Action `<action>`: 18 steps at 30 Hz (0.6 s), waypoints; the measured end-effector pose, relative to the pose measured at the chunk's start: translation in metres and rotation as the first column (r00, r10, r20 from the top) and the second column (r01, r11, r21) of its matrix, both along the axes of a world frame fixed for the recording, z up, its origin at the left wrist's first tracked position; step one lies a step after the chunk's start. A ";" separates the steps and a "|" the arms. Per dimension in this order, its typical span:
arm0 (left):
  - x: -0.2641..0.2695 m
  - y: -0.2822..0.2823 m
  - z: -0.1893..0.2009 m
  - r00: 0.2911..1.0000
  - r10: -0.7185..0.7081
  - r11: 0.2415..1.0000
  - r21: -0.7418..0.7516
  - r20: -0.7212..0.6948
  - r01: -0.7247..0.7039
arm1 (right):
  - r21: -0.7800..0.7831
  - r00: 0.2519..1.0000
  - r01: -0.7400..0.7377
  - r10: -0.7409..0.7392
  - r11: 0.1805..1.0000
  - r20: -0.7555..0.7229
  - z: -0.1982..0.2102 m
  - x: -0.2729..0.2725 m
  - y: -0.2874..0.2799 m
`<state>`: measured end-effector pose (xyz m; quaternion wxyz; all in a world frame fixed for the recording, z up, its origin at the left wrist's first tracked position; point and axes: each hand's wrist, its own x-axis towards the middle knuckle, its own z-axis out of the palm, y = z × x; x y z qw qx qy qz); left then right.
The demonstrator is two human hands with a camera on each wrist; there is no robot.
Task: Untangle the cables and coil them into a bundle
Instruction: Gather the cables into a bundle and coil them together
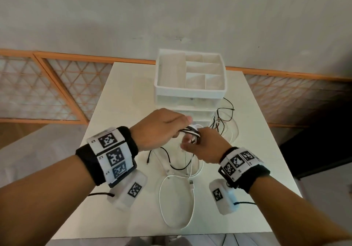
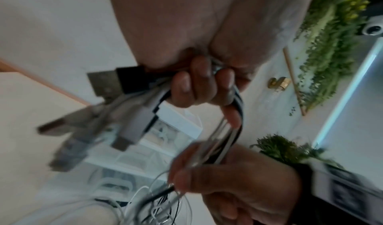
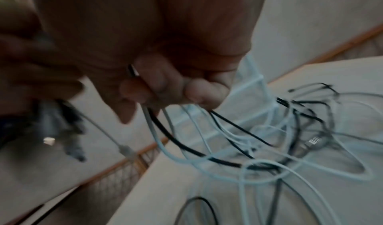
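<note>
Both hands meet above the middle of the white table (image 1: 122, 97), each closed around the same gathered run of black and white cables (image 1: 191, 129). The left hand (image 1: 160, 129) has its fingers curled round the run, and in the left wrist view several plugs (image 2: 116, 97) stick out past its fingers (image 2: 184, 87). The right hand (image 1: 207, 146) sits just beside it, touching or nearly so, fingers curled round the same strands a little further along; in the right wrist view the strands leave under its fingers (image 3: 155, 81). From the hands the loose lengths drop to the tabletop: white loops lie below the wrists, nearer the person, and thin black loops trail right of the white organizer box (image 1: 190, 93) standing behind the hands.
</note>
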<state>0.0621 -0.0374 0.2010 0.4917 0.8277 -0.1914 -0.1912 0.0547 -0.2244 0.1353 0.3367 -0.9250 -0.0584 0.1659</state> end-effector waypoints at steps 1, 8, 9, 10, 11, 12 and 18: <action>-0.002 0.002 -0.002 0.999 -0.035 0.999 -0.011 0.001 0.035 | -0.004 0.995 0.062 -0.062 0.998 -0.073 -0.006 0.004 -0.008; -0.003 0.034 -0.062 0.995 -0.083 0.876 0.472 -0.046 0.095 | 0.126 0.861 0.452 -0.468 0.883 0.197 -0.042 0.000 -0.041; -0.003 0.037 -0.073 0.999 -0.013 0.872 0.489 -0.030 0.026 | 0.129 0.875 0.444 -0.460 0.886 0.147 -0.053 -0.008 -0.039; -0.004 0.039 -0.081 0.998 0.055 0.868 0.494 -0.005 -0.045 | 0.112 0.874 0.451 -0.464 0.885 0.145 -0.064 -0.018 -0.037; -0.004 0.040 -0.086 0.993 0.117 0.861 0.497 0.015 -0.109 | 0.069 0.863 0.475 -0.480 0.877 0.158 -0.076 -0.027 -0.037; -0.004 0.041 -0.088 0.985 0.169 0.859 0.487 0.027 -0.161 | 0.011 0.854 0.502 -0.498 0.865 0.151 -0.086 -0.036 -0.036; -0.004 0.033 -0.080 0.938 0.334 0.917 0.261 -0.094 -0.301 | -0.456 0.921 0.098 -0.254 0.885 -0.294 -0.131 -0.081 -0.011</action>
